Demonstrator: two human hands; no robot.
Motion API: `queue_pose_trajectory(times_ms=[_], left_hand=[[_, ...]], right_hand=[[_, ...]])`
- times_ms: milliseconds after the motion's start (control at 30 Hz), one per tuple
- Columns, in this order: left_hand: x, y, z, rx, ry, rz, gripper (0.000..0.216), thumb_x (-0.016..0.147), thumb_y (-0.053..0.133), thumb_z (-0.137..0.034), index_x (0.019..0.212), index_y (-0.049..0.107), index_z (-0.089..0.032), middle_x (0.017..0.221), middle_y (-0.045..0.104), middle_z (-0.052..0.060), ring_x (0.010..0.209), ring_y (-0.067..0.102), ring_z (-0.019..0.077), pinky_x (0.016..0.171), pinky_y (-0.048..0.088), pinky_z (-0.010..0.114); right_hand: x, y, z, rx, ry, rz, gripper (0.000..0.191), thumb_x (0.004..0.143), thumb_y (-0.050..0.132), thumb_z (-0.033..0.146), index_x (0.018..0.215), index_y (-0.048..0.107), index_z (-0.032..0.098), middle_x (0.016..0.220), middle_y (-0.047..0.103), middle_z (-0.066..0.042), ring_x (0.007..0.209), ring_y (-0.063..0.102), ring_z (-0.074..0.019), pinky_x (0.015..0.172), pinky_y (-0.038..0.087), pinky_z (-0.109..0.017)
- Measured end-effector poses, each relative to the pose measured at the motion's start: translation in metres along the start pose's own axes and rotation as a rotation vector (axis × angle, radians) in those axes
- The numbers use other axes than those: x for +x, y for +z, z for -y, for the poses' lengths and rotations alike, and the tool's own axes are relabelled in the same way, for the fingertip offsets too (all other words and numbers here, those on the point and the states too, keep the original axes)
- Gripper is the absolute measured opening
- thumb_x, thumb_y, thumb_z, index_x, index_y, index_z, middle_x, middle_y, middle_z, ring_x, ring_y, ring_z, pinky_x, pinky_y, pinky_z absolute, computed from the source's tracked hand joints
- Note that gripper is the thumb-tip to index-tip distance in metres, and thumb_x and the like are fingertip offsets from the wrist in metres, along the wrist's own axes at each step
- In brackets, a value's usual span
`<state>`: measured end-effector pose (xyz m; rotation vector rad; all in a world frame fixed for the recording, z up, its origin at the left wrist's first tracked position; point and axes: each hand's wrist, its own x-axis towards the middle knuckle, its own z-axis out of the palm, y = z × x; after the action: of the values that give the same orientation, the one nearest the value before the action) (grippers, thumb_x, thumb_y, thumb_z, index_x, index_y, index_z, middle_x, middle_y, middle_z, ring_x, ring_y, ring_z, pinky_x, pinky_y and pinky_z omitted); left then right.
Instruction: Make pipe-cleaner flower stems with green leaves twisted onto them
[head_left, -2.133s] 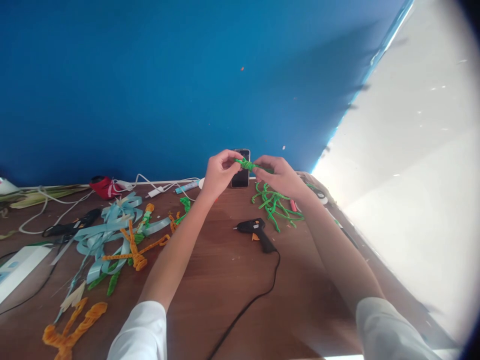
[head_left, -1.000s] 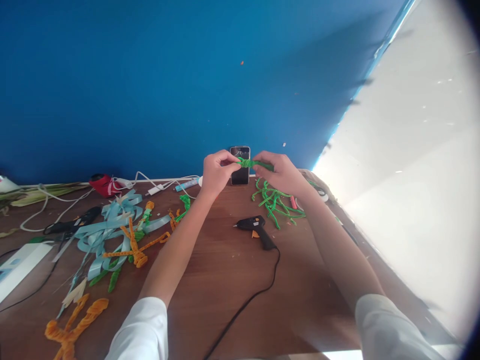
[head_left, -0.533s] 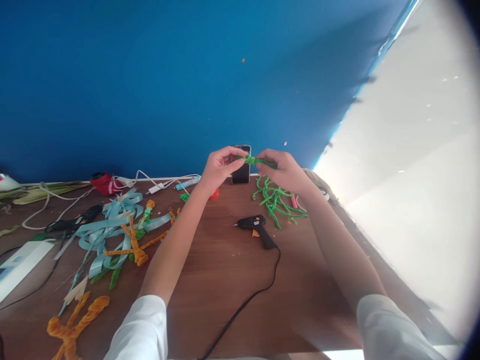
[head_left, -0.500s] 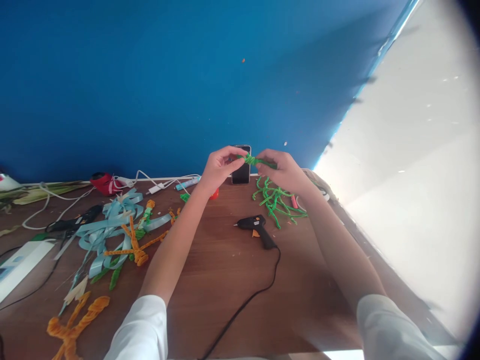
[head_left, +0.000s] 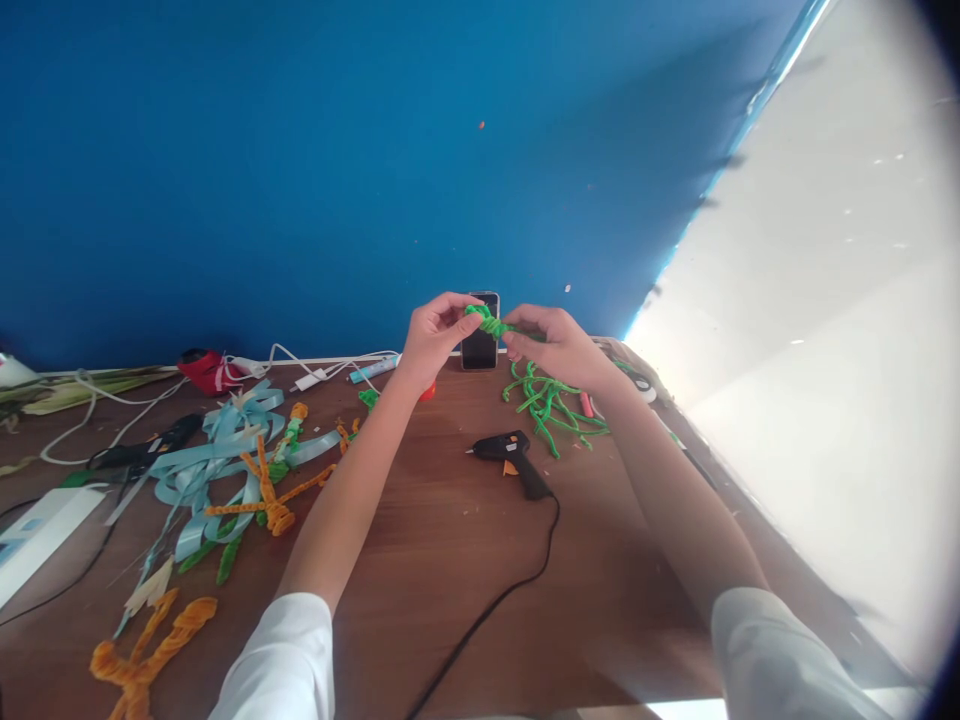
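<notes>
A twisted length of green pipe cleaner (head_left: 491, 324) is stretched between my two hands, up in front of a phone (head_left: 480, 346) that leans on the wall. My left hand (head_left: 437, 335) pinches its coiled, looped end between thumb and fingers. On the other side my right hand (head_left: 555, 343) has its fingers closed round the straighter part, which they partly hide. Below my right hand lies a loose tangle of green pipe cleaners (head_left: 551, 405). A black hot glue gun (head_left: 512, 455) rests on the table beneath both hands, nozzle to the left.
On the left of the table (head_left: 420, 600) are light blue ribbon (head_left: 225, 440), orange pipe cleaner figures (head_left: 277, 515), a white power strip (head_left: 45, 540) and a second dark tool (head_left: 150, 445). The glue gun's cord (head_left: 487, 608) runs to the front edge. A blue wall (head_left: 337, 180) stands behind.
My left hand has shifted slightly left, and more of the coiled end of the green pipe cleaner now shows. My right hand's fingers have closed in nearer to the coil.
</notes>
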<state>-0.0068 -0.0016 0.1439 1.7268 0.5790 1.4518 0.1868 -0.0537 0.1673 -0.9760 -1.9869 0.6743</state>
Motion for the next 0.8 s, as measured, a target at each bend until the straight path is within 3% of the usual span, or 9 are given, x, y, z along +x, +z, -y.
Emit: queue_pose_trajectory(times_ms=[267,533,800], left_hand=[[-0.001,0.007,-0.002,-0.014,0.004,-0.012,0.031,0.076,0.069,-0.043,0.098,0.068,-0.022,0.085,0.062,0.003,0.072,0.055,0.0107,0.062,0.046,0.022],[-0.002,0.008,-0.003,-0.177,-0.019,0.021,0.028,0.075,0.072,-0.037,0.098,0.066,-0.022,0.085,0.063,0.002,0.071,0.056,0.0094,0.064,0.046,0.022],[-0.004,0.011,-0.006,-0.118,-0.041,0.078,0.023,0.08,0.065,-0.033,0.099,0.066,-0.021,0.088,0.062,0.003,0.072,0.055,0.0095,0.063,0.044,0.022]], right_hand=[[0.001,0.003,-0.002,0.016,0.002,0.004,0.029,0.087,0.054,0.045,0.092,0.06,0.016,0.075,0.064,-0.003,0.066,0.059,-0.0136,0.062,0.045,-0.026],[0.002,0.002,-0.001,0.042,0.016,0.016,0.026,0.086,0.055,0.042,0.093,0.058,0.017,0.073,0.063,-0.002,0.066,0.059,-0.0137,0.062,0.046,-0.025],[0.001,0.008,0.003,-0.033,0.011,0.082,0.024,0.087,0.053,0.04,0.089,0.057,0.016,0.074,0.065,-0.003,0.065,0.058,-0.0131,0.062,0.043,-0.025]])
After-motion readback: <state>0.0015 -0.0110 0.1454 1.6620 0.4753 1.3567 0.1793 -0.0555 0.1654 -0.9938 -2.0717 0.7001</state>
